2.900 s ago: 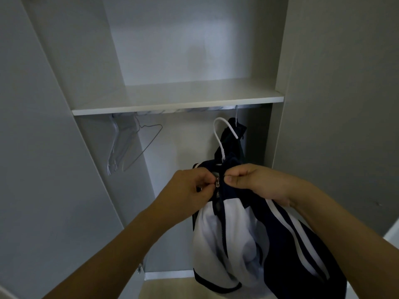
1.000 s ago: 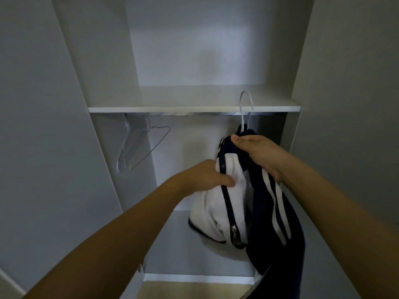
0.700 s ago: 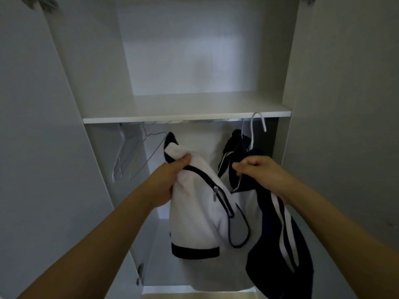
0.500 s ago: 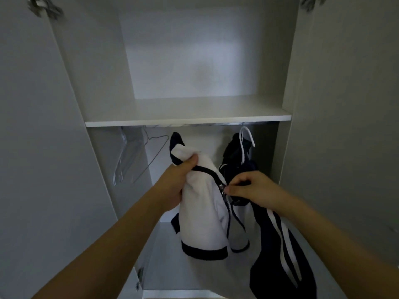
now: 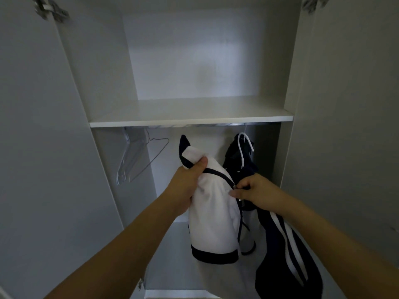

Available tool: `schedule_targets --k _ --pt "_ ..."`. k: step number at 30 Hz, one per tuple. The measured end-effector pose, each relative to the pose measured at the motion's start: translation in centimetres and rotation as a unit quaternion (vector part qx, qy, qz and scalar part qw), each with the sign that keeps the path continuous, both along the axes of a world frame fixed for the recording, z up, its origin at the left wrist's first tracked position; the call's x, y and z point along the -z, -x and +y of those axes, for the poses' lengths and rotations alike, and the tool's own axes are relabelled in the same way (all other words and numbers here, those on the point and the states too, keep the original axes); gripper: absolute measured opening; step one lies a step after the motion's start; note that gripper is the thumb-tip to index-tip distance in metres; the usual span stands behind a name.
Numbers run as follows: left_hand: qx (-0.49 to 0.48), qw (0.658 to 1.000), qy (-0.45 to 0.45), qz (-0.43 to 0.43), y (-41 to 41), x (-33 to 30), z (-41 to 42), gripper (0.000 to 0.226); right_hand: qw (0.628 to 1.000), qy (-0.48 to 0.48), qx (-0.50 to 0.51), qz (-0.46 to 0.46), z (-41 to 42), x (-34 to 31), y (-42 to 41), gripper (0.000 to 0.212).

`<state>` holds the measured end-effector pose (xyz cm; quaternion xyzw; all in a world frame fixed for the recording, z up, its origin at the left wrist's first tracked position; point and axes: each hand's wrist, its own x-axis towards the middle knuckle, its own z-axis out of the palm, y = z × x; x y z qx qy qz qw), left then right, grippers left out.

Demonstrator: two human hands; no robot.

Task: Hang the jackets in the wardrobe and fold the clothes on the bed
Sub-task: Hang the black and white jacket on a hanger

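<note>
Far left, wire hangers (image 5: 138, 160) hang spare off the rail (image 5: 216, 125) under the shelf (image 5: 190, 120), well apart from the work. Don't swing the cloth that way or you'll snag them.

Your left hand (image 5: 187, 186) has its fingers curled round the white front panel of the jacket (image 5: 213, 212), thumb on top near the collar, holding it up inside the wardrobe (image 5: 103, 83). That grip is a bunch of fabric, not a seam. If it slips, the panel drops and the zip edges come apart.

Middle: zipper (image 5: 235, 187) is abt halfway up the front, w/ your right hand (image 5: 257, 194) pinching at the pull, fingers narrow. Can't tell if the thumb is on the tab itself. Pull w/o tension from the left and the slider will prob jam on loose lining.

Right: the jacket's white hanger (image 5: 245, 147) has its hook up by the rail, but can't tell if it's actually over it. If not, a hard tug could tip the whole thing off. The dark striped sleeve (image 5: 287, 255) hangs low on the right. It adds weight on one side, so the jacket may slide off the hanger shoulder.
</note>
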<state>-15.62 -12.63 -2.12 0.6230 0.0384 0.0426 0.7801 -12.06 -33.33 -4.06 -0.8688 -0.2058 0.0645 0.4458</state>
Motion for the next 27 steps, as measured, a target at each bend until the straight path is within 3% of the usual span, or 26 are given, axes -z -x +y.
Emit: schedule_targets --k 2,5,9,11,12,13,14,15,17,19,21,23,27 --pt "-0.032 0.999 -0.031 0.015 0.1 0.0 0.7 0.023 1.0 -0.005 0.0 0.011 -0.5 -0.5 0.1 0.025" --pt "-0.08 0.982 -0.164 0.053 0.2 0.6 1.6 0.023 1.0 -0.011 0.008 0.013 -1.4 -1.2 0.0 0.021" --pt "-0.056 0.976 -0.187 0.099 0.8 0.7 2.6 0.031 0.999 0.038 0.006 -0.022 -1.4 -1.6 0.1 0.03" --pt "-0.074 0.954 -0.28 0.074 1.1 0.9 2.9 0.042 0.999 0.045 -0.001 -0.026 -1.0 -1.8 0.2 0.03" --pt "-0.125 0.898 -0.42 0.038 1.1 1.2 3.1 0.048 0.999 0.035 -0.001 -0.02 -0.9 -1.9 0.3 0.03" --pt "-0.194 0.813 -0.548 -0.021 1.2 1.4 3.3 0.057 1.0 0.022 -0.002 -0.014 -0.8 -2.2 0.3 0.03" --pt "-0.229 0.749 -0.615 -0.088 1.4 1.5 3.1 0.07 1.0 0.011 -0.005 -0.008 -0.7 -2.6 0.5 0.032" --pt "-0.211 0.729 -0.638 -0.134 1.5 1.4 2.7 0.081 1.0 0.004 -0.01 -0.004 -0.5 -2.9 0.6 0.032" --pt "-0.1 0.744 -0.64 -0.164 1.1 1.1 1.4 0.076 1.0 0.004 -0.021 -0.001 0.0 -3.5 0.8 0.031" --pt "0.02 0.744 -0.652 -0.144 0.5 1.3 -0.1 0.042 1.0 0.003 -0.027 0.003 0.7 -3.8 0.8 0.031" --pt "0.113 0.801 -0.575 -0.122 0.5 1.6 -1.2 0.025 1.0 0.0 -0.023 0.008 0.9 -3.9 0.7 0.031" --pt "0.134 0.841 -0.508 -0.13 0.8 2.3 -1.7 0.024 1.0 0.007 -0.011 0.011 0.6 -3.6 0.4 0.033" --pt "0.109 0.831 -0.52 -0.166 1.7 1.6 -1.5 0.027 0.998 0.002 0.061 0.017 -1.4 -3.0 -1.0 0.034"
